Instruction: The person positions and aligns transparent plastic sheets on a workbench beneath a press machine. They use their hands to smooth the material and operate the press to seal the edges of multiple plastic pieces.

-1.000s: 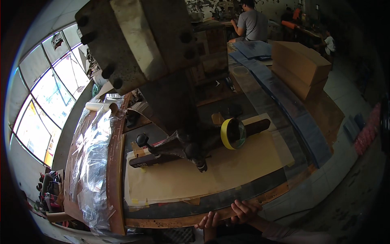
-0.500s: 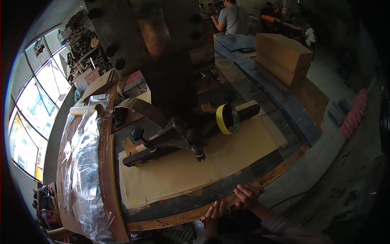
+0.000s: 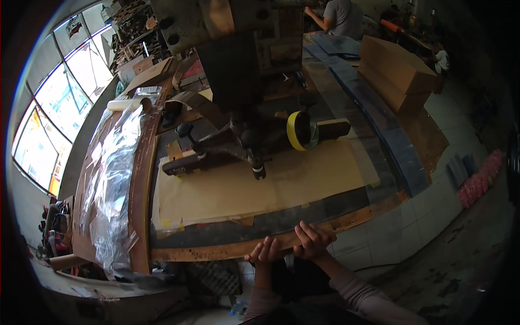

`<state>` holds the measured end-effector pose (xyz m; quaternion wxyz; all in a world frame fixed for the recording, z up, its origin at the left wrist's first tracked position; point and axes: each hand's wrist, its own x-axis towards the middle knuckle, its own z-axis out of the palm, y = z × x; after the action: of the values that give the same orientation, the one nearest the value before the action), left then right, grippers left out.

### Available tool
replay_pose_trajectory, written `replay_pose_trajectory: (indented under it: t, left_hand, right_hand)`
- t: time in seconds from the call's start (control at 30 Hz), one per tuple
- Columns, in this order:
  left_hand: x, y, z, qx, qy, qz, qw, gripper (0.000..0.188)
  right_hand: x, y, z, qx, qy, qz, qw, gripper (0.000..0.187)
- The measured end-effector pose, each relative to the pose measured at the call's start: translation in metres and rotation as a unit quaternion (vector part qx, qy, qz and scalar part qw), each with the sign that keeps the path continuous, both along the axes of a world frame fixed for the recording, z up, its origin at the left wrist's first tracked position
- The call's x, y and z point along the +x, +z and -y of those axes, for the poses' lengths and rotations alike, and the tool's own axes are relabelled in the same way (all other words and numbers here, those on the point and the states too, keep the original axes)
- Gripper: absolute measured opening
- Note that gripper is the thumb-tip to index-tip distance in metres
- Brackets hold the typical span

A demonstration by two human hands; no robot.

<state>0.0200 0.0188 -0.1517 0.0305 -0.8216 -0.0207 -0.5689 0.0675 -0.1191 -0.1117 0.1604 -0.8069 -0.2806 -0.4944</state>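
Note:
My left hand (image 3: 264,251) has its fingers curled over the wooden front edge (image 3: 200,253) of the work table. Close beside it, my right hand (image 3: 313,241) grips the same edge, fingers on top; both thumbs are largely hidden. Beyond my hands a cream sheet (image 3: 216,203) lies on the dark tabletop, taped at places along its border. Across the sheet runs a dark bar (image 3: 225,157) below a heavy press-like machine (image 3: 230,70) with black knobs. A yellow roll of tape (image 3: 296,131) stands on its side by the bar, its far part in shadow.
Crumpled clear plastic film (image 3: 111,200) covers a brown board at the left, with a cardboard tube (image 3: 127,105) across its far end. Bluish sheets (image 3: 374,119) and cardboard boxes (image 3: 398,67) lie at the right. Another person (image 3: 344,19) is at the back.
The view has tilted downward, so the table and my hands appear higher and more of my forearms shows. Both hands remain on the wooden edge.

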Motion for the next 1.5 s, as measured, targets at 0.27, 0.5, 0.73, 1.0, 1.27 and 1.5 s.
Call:
replay_pose_trajectory:
  t: [0.27,0.5,0.73,1.0,1.27,1.5]
  left_hand:
    - [0.005,0.013,0.005,-0.042,-0.010,0.015,0.999,0.025]
    - [-0.002,0.025,0.008,-0.063,-0.026,-0.014,0.998,0.025]
    - [-0.003,0.030,0.015,-0.120,-0.055,-0.002,0.991,0.024]
    - [-0.006,0.028,0.013,-0.133,-0.074,-0.027,0.988,0.025]
    - [0.007,0.017,0.013,-0.124,-0.070,0.034,0.989,0.028]
    - [0.008,0.017,0.014,-0.119,-0.064,0.035,0.990,0.029]
  right_hand:
    - [-0.005,0.010,-0.001,0.016,-0.004,-0.041,0.999,0.041]
    - [-0.008,0.012,0.000,0.037,0.013,-0.051,0.998,0.040]
    - [-0.007,0.008,-0.003,0.052,0.014,-0.030,0.998,0.039]
    - [-0.003,0.015,-0.004,0.060,0.021,-0.034,0.997,0.039]
    - [0.002,0.001,-0.008,0.068,-0.005,0.018,0.997,0.043]
    - [0.005,-0.004,-0.008,0.069,-0.016,0.037,0.997,0.043]
